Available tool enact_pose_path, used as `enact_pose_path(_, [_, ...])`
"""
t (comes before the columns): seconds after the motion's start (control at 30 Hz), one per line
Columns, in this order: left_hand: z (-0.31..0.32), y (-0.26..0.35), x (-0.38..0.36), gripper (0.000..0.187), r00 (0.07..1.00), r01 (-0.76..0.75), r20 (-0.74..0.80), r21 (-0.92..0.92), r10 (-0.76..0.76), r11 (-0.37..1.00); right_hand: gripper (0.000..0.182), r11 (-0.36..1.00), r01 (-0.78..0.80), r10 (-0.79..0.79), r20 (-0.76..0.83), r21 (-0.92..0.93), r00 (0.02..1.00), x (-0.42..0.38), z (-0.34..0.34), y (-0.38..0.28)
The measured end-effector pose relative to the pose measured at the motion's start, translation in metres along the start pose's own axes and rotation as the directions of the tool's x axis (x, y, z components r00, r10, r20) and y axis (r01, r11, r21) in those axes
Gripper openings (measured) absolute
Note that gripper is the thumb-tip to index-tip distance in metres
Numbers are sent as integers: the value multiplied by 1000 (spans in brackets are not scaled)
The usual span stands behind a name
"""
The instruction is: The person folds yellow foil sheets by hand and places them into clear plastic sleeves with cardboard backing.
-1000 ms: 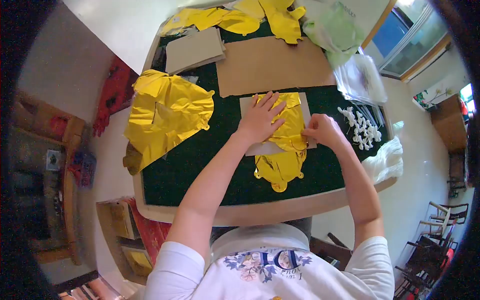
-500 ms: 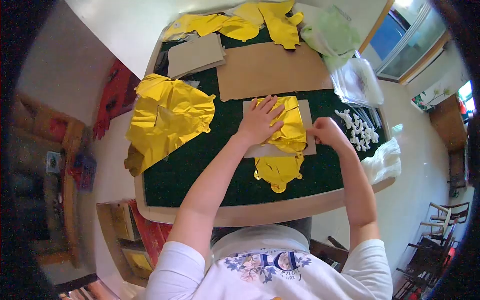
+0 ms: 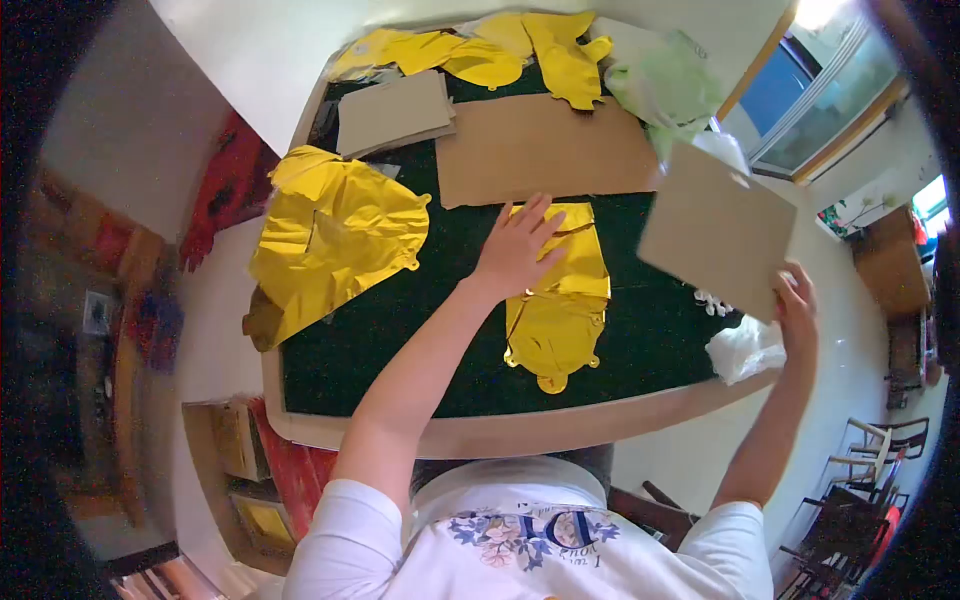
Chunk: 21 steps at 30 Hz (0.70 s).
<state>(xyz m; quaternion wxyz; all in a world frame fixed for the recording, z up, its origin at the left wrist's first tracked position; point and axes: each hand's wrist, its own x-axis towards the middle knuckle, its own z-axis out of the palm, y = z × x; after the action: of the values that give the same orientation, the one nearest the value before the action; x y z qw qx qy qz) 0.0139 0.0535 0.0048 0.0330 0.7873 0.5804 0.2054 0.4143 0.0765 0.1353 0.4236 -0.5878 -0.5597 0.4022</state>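
Observation:
My left hand (image 3: 517,247) lies with spread fingers on the upper part of a folded yellow foil piece (image 3: 565,300), which rests on the dark green table top (image 3: 430,340). Raised over the table's right side is a grey-beige card (image 3: 720,230) with a small hole near its top edge. My right hand (image 3: 797,305) grips the card at its lower right corner. A larger yellow foil piece (image 3: 345,230) lies to the left of my left hand, apart from it.
Behind are a brown cardboard sheet (image 3: 545,150), a stack of grey cards (image 3: 393,112), more yellow foil (image 3: 570,60) and a pale green plastic bag (image 3: 665,80). White plastic (image 3: 742,352) sits at the right edge, near small white pieces partly hidden by the card.
My right hand has lifted the card out from under the foil and moved it to the right. The foil's folded part now lies directly on the green surface. My left hand stays on it.

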Motion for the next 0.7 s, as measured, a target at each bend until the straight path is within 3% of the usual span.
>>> enact_pose_path(0.03, [-5, 3, -1, 53, 1000, 10, -18, -16, -10, 1000, 15, 996, 3, 0, -39, 88, 999, 4, 24, -4])
enact_pose_path(0.1, [-10, 10, -10, 53, 998, -53, -39, 2, 54, 999, 19, 1000, -14, 13, 85, 10, 996, 39, 52, 25])
enact_pose_path(0.23, [-2, 12, -30, 54, 998, -70, 0, 69, 70, 995, 22, 975, -215, 209, 103, 48, 973, 79, 135, 67])
enact_pose_path(0.33, [0, 11, -32, 55, 1000, -18, -13, 61, 19, 998, 21, 980, -115, 102, -86, -164, 991, 62, 162, 59])
enact_pose_path(0.43, [5, 11, -32, 55, 1000, 10, 17, 34, -10, 999, 21, 880, 138, -180, -49, -454, 982, 44, 173, 75])
enact_pose_path(0.47, [6, 10, -33, 55, 1000, 15, 22, 29, -16, 999, 22, 916, 166, -133, 115, -365, 984, 35, 180, 81])
enact_pose_path(0.5, [5, 10, -32, 55, 999, 16, 28, 25, -16, 1000, 22, 946, -17, 90, 211, -323, 973, 14, 190, 48])
enact_pose_path(0.7, [7, 8, -32, 54, 1000, 1, 17, 43, -2, 999, 24, 909, -121, 286, 385, -400, 878, 10, 207, 39])
